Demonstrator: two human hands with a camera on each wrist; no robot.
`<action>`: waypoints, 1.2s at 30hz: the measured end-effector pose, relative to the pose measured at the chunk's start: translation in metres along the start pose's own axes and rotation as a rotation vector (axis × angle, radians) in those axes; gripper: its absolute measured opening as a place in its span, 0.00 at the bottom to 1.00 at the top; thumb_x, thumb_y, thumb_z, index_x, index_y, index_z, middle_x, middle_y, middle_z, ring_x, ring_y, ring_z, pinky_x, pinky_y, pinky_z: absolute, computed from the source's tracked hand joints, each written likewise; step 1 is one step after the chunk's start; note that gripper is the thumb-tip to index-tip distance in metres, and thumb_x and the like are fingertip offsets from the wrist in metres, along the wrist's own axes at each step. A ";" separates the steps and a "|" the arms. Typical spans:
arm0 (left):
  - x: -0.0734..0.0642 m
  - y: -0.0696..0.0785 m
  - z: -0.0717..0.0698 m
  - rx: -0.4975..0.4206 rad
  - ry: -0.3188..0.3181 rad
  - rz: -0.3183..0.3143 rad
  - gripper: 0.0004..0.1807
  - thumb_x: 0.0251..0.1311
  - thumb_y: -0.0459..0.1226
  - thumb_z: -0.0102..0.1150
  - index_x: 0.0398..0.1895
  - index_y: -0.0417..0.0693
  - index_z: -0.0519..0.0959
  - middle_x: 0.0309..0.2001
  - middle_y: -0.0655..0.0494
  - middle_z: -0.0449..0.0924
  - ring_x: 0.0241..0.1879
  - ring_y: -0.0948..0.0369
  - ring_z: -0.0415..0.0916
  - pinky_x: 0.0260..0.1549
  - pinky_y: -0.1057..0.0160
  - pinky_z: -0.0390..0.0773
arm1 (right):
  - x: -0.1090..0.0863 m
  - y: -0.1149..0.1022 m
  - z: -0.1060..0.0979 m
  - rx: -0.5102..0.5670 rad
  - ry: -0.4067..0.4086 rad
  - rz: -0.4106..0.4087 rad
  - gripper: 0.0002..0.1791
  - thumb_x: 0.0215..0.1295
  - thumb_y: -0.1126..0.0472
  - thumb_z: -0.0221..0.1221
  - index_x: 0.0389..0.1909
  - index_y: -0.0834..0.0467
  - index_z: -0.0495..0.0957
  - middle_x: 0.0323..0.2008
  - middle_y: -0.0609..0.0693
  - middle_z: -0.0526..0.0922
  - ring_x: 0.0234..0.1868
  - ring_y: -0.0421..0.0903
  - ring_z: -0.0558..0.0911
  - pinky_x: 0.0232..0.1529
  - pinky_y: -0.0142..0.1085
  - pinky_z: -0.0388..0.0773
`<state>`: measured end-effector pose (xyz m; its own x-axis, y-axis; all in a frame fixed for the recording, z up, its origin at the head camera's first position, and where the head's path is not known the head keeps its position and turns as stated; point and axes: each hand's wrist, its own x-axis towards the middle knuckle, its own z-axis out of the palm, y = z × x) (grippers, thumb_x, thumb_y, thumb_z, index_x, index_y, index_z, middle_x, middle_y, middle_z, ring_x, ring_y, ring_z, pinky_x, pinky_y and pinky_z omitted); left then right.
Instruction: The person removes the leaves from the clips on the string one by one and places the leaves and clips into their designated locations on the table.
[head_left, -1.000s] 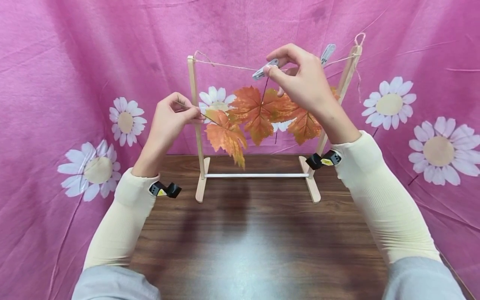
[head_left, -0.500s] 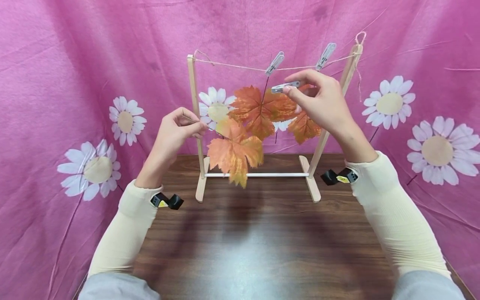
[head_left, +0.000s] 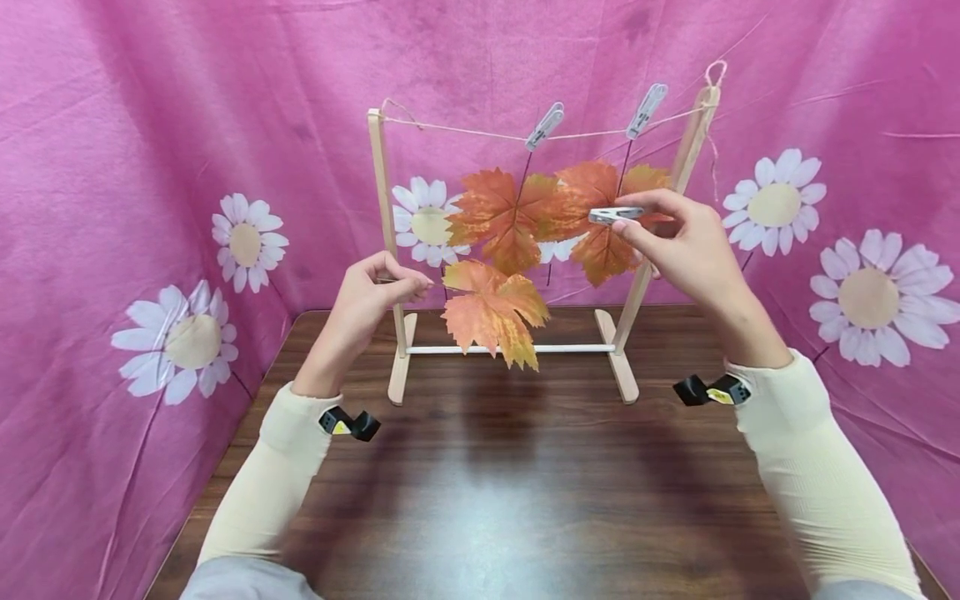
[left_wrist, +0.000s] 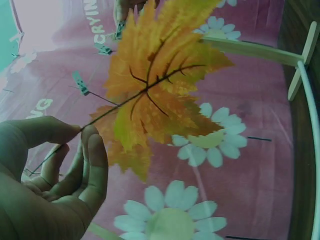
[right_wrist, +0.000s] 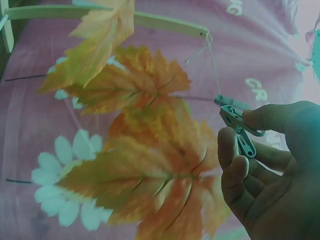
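Near side of the wooden rack (head_left: 379, 175): two closed pinches.
My left hand (head_left: 375, 292) holds the near leaf (head_left: 491, 308) by its stem (left_wrist: 112, 108); my right hand (head_left: 693, 246), a grey clip (head_left: 604, 216).

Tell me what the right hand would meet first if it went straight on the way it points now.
Probably the hanging leaf on the right: in the head view, the clothespin pinched by the right hand overlaps it. Depth is unclear, though, so the hand could pass in front.
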<state>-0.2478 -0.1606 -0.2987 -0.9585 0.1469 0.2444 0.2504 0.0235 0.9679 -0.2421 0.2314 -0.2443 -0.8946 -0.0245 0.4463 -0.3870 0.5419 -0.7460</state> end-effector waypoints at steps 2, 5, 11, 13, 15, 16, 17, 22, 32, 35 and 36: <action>-0.002 -0.007 0.002 -0.033 -0.014 0.013 0.12 0.68 0.25 0.61 0.28 0.49 0.78 0.32 0.62 0.92 0.38 0.62 0.90 0.47 0.63 0.88 | -0.004 0.010 -0.003 0.009 0.001 0.020 0.18 0.70 0.52 0.70 0.58 0.51 0.85 0.30 0.32 0.86 0.22 0.33 0.80 0.19 0.28 0.74; -0.005 -0.017 0.005 -0.084 -0.031 0.024 0.12 0.69 0.24 0.61 0.29 0.47 0.77 0.33 0.60 0.92 0.37 0.61 0.90 0.45 0.62 0.90 | -0.010 0.026 -0.008 0.016 0.007 0.044 0.18 0.70 0.53 0.71 0.57 0.53 0.85 0.33 0.32 0.85 0.24 0.32 0.81 0.19 0.28 0.75; -0.010 -0.037 0.009 -0.110 -0.012 -0.002 0.10 0.69 0.25 0.63 0.31 0.47 0.81 0.34 0.60 0.92 0.34 0.62 0.89 0.43 0.60 0.90 | -0.021 0.054 -0.017 -0.020 0.013 0.083 0.20 0.70 0.55 0.71 0.59 0.57 0.83 0.41 0.31 0.79 0.27 0.28 0.81 0.20 0.27 0.77; -0.012 -0.043 0.010 -0.109 0.001 -0.014 0.09 0.68 0.26 0.64 0.31 0.47 0.83 0.35 0.60 0.92 0.34 0.62 0.88 0.43 0.60 0.91 | -0.024 0.062 -0.019 -0.022 0.008 0.099 0.20 0.71 0.55 0.70 0.59 0.57 0.82 0.38 0.27 0.82 0.27 0.28 0.81 0.20 0.27 0.78; -0.014 -0.049 0.011 -0.102 0.016 -0.026 0.06 0.67 0.28 0.66 0.33 0.45 0.85 0.35 0.60 0.92 0.33 0.63 0.88 0.43 0.61 0.90 | -0.026 0.070 -0.022 -0.027 0.005 0.114 0.19 0.71 0.55 0.70 0.58 0.57 0.82 0.33 0.25 0.84 0.26 0.29 0.81 0.20 0.28 0.78; -0.014 -0.053 0.012 -0.095 0.022 -0.034 0.04 0.67 0.29 0.68 0.33 0.45 0.85 0.36 0.59 0.92 0.33 0.63 0.87 0.43 0.62 0.90 | -0.028 0.074 -0.023 -0.029 0.005 0.121 0.19 0.71 0.55 0.70 0.59 0.57 0.81 0.31 0.25 0.84 0.25 0.30 0.81 0.20 0.28 0.78; -0.015 -0.056 0.012 -0.094 0.030 -0.047 0.04 0.66 0.30 0.69 0.33 0.45 0.85 0.36 0.59 0.91 0.33 0.63 0.87 0.43 0.63 0.90 | -0.029 0.077 -0.024 -0.029 0.005 0.126 0.19 0.71 0.56 0.70 0.59 0.57 0.81 0.31 0.25 0.84 0.24 0.30 0.81 0.20 0.28 0.78; -0.017 -0.071 0.015 -0.097 0.047 -0.086 0.06 0.65 0.32 0.72 0.30 0.50 0.85 0.35 0.59 0.90 0.32 0.63 0.87 0.44 0.63 0.89 | -0.033 0.094 -0.027 -0.014 0.015 0.157 0.20 0.71 0.55 0.69 0.60 0.57 0.81 0.27 0.29 0.84 0.23 0.31 0.80 0.21 0.27 0.78; -0.022 -0.098 0.020 -0.211 0.057 -0.071 0.12 0.67 0.26 0.66 0.28 0.51 0.83 0.34 0.60 0.90 0.32 0.65 0.84 0.44 0.67 0.86 | -0.036 0.124 -0.032 -0.014 0.038 0.244 0.20 0.71 0.53 0.69 0.59 0.54 0.81 0.25 0.27 0.81 0.21 0.30 0.77 0.23 0.25 0.79; -0.023 -0.105 0.021 -0.277 0.058 -0.072 0.14 0.67 0.23 0.63 0.28 0.50 0.83 0.34 0.58 0.89 0.33 0.63 0.85 0.43 0.66 0.87 | -0.036 0.131 -0.033 -0.004 0.039 0.264 0.19 0.71 0.52 0.70 0.58 0.53 0.80 0.24 0.26 0.81 0.22 0.29 0.78 0.22 0.25 0.79; -0.023 -0.107 0.021 -0.293 0.058 -0.077 0.15 0.68 0.23 0.62 0.28 0.51 0.83 0.35 0.57 0.89 0.34 0.63 0.85 0.43 0.66 0.88 | -0.036 0.134 -0.033 -0.002 0.041 0.267 0.20 0.71 0.51 0.70 0.58 0.53 0.80 0.24 0.26 0.81 0.22 0.28 0.78 0.22 0.25 0.79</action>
<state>-0.2495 -0.1456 -0.4091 -0.9814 0.0984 0.1647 0.1350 -0.2554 0.9574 -0.2545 0.3327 -0.3440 -0.9550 0.1538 0.2535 -0.1382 0.5259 -0.8393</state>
